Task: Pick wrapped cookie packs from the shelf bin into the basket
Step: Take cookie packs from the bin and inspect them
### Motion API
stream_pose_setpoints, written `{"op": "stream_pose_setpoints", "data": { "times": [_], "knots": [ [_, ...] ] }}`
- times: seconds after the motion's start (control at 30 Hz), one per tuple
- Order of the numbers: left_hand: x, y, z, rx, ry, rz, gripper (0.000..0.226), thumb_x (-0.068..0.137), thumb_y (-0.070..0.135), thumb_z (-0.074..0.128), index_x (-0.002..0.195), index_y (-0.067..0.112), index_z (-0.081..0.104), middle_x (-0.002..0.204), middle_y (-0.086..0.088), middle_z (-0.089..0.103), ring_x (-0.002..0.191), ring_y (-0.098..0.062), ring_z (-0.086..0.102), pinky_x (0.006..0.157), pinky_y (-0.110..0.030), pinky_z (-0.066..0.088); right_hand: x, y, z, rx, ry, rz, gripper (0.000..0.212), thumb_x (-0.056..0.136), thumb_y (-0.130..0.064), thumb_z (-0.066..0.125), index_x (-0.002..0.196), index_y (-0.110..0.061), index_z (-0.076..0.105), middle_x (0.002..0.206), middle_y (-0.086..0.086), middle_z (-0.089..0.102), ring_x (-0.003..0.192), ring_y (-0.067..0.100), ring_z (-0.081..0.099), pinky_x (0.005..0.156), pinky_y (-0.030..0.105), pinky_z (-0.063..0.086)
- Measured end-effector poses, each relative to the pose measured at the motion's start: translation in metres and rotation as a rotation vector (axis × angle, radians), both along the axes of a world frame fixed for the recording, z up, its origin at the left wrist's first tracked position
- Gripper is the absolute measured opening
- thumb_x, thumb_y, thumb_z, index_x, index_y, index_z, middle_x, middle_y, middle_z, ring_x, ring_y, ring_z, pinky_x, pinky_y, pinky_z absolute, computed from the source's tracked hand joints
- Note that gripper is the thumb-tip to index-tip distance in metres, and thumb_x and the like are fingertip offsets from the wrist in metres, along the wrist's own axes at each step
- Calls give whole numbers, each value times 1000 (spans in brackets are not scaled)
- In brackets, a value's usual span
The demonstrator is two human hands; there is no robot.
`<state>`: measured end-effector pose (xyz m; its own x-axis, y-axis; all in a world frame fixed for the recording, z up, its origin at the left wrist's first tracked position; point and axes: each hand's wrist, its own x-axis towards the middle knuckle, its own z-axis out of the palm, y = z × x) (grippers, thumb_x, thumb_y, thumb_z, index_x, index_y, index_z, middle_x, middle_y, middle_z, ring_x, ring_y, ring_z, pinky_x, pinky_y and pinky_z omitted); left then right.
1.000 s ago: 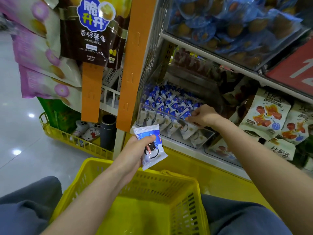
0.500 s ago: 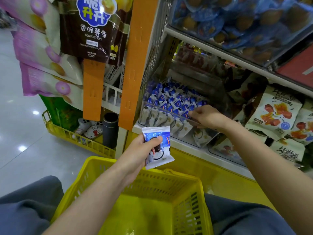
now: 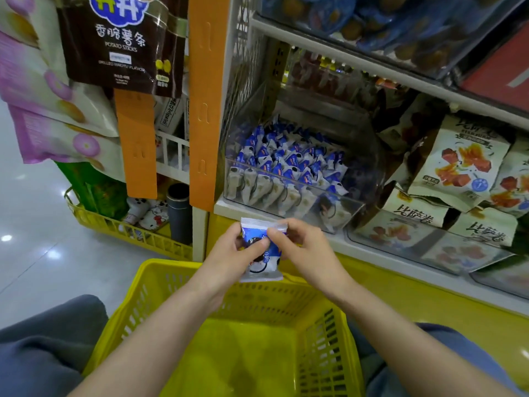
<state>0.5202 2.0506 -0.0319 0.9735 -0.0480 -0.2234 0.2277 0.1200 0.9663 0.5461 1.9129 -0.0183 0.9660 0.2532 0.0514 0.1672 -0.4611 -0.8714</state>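
**Cookie packs, shelf bin and basket: condition as found**

We record one held cookie pack (image 3: 262,267) with a white wrapper, a blue band and a dark cookie print. It is upright with a crimped end on top. The left hand (image 3: 229,253) grips it and the right hand (image 3: 303,250) pinches its upper edge, above the far rim of the basket (image 3: 257,299), which is yellow slotted plastic. The shelf bin (image 3: 286,180) is clear plastic. The binned packs (image 3: 286,159) stand inside it in tight rows, blue ends up.
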Motion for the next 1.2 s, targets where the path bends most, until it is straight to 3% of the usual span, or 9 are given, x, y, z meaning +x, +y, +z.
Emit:
{"op": "stream_pose_setpoints", "data": {
  "times": [0.13, 0.27, 0.33, 0.57, 0.67, 0.77, 0.93, 1.07, 1.2],
  "knots": [
    [0, -4, -2, 52, -9, 16, 17, 88, 5, 59, 103, 11, 58, 105, -14, 67, 97, -26, 64, 77, -28, 53, 3, -4, -11, 77, 74, -5, 12, 89, -11, 59, 78, -14, 63, 67, 2, 60, 58, 4, 52, 55, 20, 43],
    [-1, -6, -2, 85, -42, 97, 24, 92, 15, 54, 97, -9, 53, 97, -38, 58, 75, -42, 55, 72, -49, 43, -1, -3, -17, 132, 129, 0, 19, 88, -11, 60, 73, -23, 60, 67, 2, 64, 62, 9, 58, 56, 26, 53],
    [-1, -5, -2, 111, -51, 117, 29, 93, 17, 53, 95, -12, 51, 92, -38, 58, 74, -41, 58, 69, -47, 45, -3, -4, -17, 64, 63, 9, 16, 88, -18, 60, 73, -25, 61, 70, 5, 66, 66, 12, 59, 63, 36, 53],
    [-1, -6, -6, 83, 13, 75, 26, 93, 22, 54, 98, -3, 58, 89, -22, 64, 77, -21, 64, 59, -28, 48, -9, -12, -13, -333, -416, 29, 10, 85, -29, 64, 88, -21, 69, 79, -10, 64, 72, 5, 58, 63, 24, 47],
    [-1, -4, -4, 35, 47, 29, 21, 89, 23, 59, 100, 6, 61, 88, -16, 66, 73, -16, 62, 61, -24, 48, -5, -14, -12, -206, -334, -73, 9, 87, -25, 62, 78, -23, 63, 67, -14, 58, 67, 1, 54, 60, 12, 40],
    [-3, -5, -5, -3, 65, 1, 28, 82, 10, 67, 108, 8, 57, 98, -10, 69, 77, -14, 67, 62, -21, 56, 2, -16, -7, 57, -92, -229, 14, 91, -17, 55, 77, -18, 58, 71, -1, 63, 61, 5, 57, 55, 19, 50],
    [1, -1, -6, 5, -21, 169, 7, 87, 8, 60, 94, 11, 62, 91, -8, 69, 77, -13, 65, 64, -17, 55, 4, -18, -3, 396, 337, -264, 18, 94, -7, 49, 107, 4, 53, 89, 14, 67, 65, 6, 64, 58, 17, 55],
    [8, 6, -12, 198, -112, 334, 17, 93, 13, 52, 80, 21, 59, 83, -3, 64, 82, -18, 59, 80, -39, 53, -5, -11, -7, 279, 492, -80, 30, 90, 3, 52, 120, 1, 47, 108, 30, 62, 70, 14, 64, 61, 21, 57],
    [7, 8, -15, 400, -253, 359, 23, 94, 13, 49, 75, 26, 51, 73, 1, 60, 71, -20, 56, 67, -39, 49, -8, -4, -12, 127, 468, 10, 35, 87, 6, 56, 120, 2, 47, 111, 27, 62, 72, 14, 63, 66, 23, 57]
  ]
}}
